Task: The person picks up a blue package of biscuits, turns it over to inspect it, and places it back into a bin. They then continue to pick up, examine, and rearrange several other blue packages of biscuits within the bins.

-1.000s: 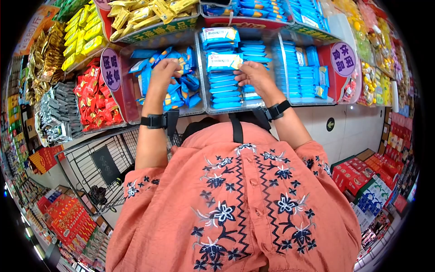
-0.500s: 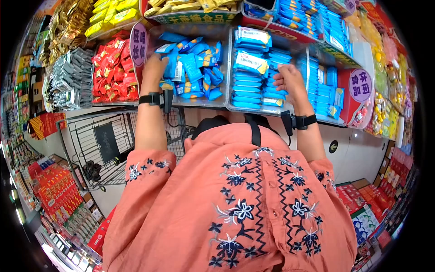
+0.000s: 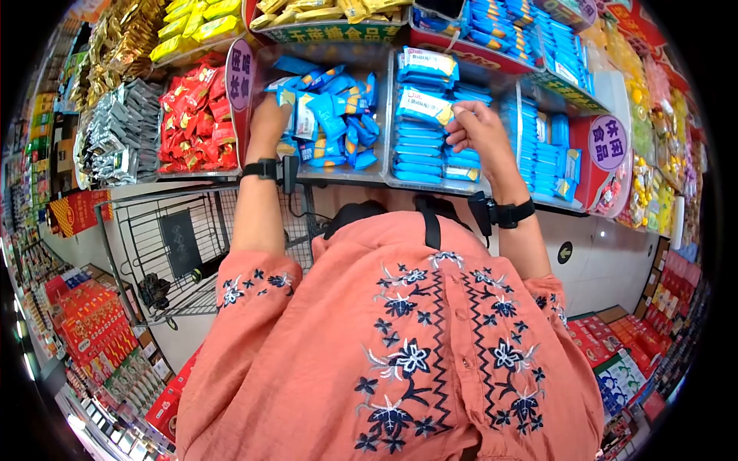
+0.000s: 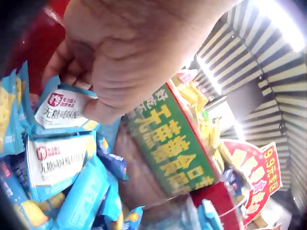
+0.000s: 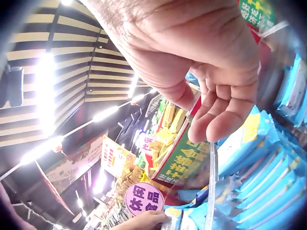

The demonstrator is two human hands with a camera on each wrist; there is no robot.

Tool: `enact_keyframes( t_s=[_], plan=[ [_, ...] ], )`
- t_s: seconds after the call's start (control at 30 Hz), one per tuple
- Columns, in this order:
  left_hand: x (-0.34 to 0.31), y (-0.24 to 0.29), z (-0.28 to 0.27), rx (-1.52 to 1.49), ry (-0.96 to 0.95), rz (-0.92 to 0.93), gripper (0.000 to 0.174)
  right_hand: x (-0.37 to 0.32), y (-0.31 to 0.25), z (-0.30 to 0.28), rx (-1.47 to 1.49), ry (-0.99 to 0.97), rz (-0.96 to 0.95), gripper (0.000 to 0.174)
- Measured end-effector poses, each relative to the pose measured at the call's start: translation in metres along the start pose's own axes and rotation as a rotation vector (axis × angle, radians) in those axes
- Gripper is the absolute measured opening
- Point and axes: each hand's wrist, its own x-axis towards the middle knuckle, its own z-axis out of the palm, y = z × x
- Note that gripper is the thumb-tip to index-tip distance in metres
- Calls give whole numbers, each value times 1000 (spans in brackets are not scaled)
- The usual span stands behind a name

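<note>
My left hand (image 3: 269, 127) reaches into the left side of a bin of jumbled blue snack packets (image 3: 329, 115). In the left wrist view, its thumb and fingers pinch the end of a blue and white packet (image 4: 60, 112); a similar packet (image 4: 60, 160) lies just below. My right hand (image 3: 483, 132) hovers beside the neatly stacked blue packets (image 3: 419, 142) in the neighbouring bin. Fingertips come close to the end of the top packet (image 3: 423, 105). Its fingers are loosely bent with nothing between them and the thumb, as the right wrist view shows.
Clear plastic dividers (image 5: 212, 187) separate the bins. Red packets (image 3: 198, 119) and silver packets (image 3: 123, 134) fill bins to the left. Yellow packets (image 3: 330, 9) sit on a higher tier behind a green sign (image 4: 170, 143). A wire shopping cart (image 3: 169, 246) stands below left.
The view has shifted, showing more of the left bin. My left hand has moved to that bin's left side. My right hand drew away from the stack, then came back leftward near it.
</note>
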Motion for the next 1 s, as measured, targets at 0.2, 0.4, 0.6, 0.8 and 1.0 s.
enact_keyframes(
  t_s=[0.2,0.4,0.6,0.8,1.0],
  plan=[
    [-66,72,-61,-903,-188,71,41,-1,-23,36,-28,-204,-98,34],
    [-98,112,-82,-976,-357,227,39,-5,-49,84,-48,-354,-211,41],
    [-117,133,-86,-905,-400,311,38,4,-49,104,143,-474,-149,39],
    [-128,127,-89,-988,-295,208,38,4,-42,96,286,-414,-155,27],
    [-132,130,-87,-1043,-307,206,38,2,-41,89,294,-412,-158,26]
  ],
)
